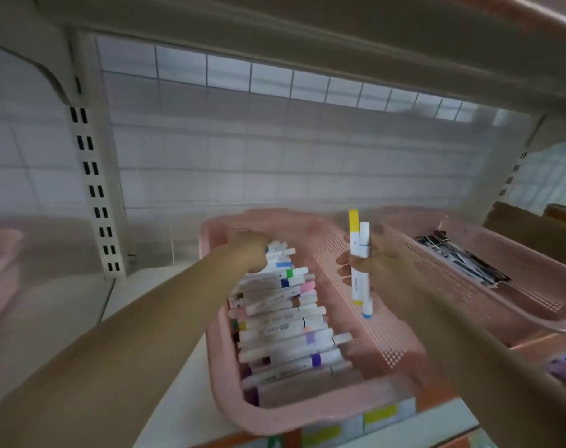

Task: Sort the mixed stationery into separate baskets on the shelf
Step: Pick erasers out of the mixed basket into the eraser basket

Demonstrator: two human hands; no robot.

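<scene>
Shelf (165,318): pale board, with a slotted upright (94,189) and a wire grid (275,163) standing behind it. Three pink baskets sit on it. Middle basket (307,418) is at the front edge. Right basket (533,305) is just beside it; contact not discernible. Left basket (0,263) is well apart and blurred. A brown box (527,227) stands behind the right basket. Yellow labels (380,413) run along the front edge.

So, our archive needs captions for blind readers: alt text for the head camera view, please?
The right hand grips two white marker pens, one yellow-capped and one blue-capped, upright over a pink perforated plastic basket packed with markers, while the left hand reaches into its far end. A second pink basket of dark items sits to the right.
</scene>
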